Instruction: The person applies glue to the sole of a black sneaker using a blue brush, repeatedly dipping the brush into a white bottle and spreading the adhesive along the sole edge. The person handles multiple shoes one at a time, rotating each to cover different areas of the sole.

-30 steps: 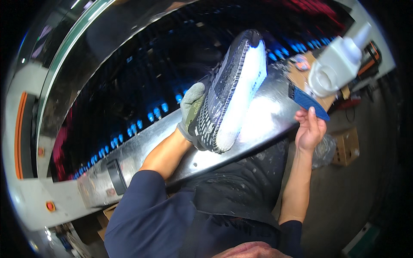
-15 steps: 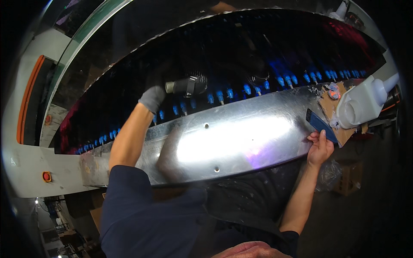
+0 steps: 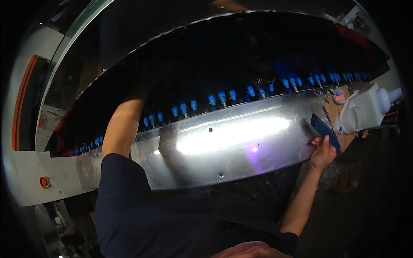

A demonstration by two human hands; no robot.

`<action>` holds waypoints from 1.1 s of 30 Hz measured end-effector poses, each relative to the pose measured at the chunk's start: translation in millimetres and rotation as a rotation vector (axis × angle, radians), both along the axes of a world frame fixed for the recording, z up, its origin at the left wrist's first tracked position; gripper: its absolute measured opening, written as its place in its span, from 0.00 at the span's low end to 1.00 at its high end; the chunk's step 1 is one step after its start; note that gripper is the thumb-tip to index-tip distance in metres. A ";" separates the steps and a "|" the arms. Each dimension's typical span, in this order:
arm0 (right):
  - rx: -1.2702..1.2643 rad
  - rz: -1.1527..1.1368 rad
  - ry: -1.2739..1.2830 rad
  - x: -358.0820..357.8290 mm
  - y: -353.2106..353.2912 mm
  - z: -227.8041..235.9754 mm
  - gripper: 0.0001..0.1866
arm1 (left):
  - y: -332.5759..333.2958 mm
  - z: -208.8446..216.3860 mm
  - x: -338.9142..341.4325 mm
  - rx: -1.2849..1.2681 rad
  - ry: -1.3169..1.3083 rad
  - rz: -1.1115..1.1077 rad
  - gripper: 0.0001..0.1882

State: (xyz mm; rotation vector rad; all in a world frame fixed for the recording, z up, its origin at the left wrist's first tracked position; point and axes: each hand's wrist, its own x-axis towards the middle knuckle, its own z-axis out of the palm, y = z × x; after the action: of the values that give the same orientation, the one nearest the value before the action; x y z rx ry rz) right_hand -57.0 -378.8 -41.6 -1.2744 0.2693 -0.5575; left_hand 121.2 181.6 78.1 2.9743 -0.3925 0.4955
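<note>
My left forearm (image 3: 124, 122) reaches over the metal ledge (image 3: 232, 150) into the dark area behind a row of blue fittings (image 3: 221, 98). Its gloved hand is lost in the dark there, so neither its fingers nor anything in them can be made out. At the right end of the ledge, my bare right hand (image 3: 323, 154) grips a flat blue squeegee (image 3: 325, 131) with a dark edge. The squeegee is tilted, close to a piece of brown cardboard (image 3: 333, 109).
A white plastic bottle (image 3: 365, 107) with a spout lies at the right end, beside a crumpled wad (image 3: 338, 95). On the left are a red emergency-stop button (image 3: 44, 182) and an orange-edged panel (image 3: 25, 103). A curved dark glossy panel (image 3: 223, 47) spans the back.
My left arm has reached farther in, and its grey glove has gone into the dark. The dark ribbed object with a pale end beside it is no longer visible. My right hand keeps the squeegee.
</note>
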 end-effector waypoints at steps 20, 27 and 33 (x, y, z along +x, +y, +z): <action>0.111 0.037 -0.093 6.1 -0.9 -10.0 0.11 | -16.1 3.4 -11.7 0.097 -0.059 0.027 0.29; 0.119 0.046 -0.114 4.0 2.1 -4.4 0.11 | -19.0 1.9 -13.1 0.149 0.122 0.216 0.28; 0.121 0.041 -0.121 4.3 0.3 -6.8 0.11 | -22.7 2.7 -8.6 0.206 0.229 0.360 0.29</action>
State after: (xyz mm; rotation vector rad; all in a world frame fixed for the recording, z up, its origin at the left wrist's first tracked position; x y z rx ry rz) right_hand -52.7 -378.5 -48.3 -1.1225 0.1727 -0.5730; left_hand 112.6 158.9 80.9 3.2666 0.1244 0.1412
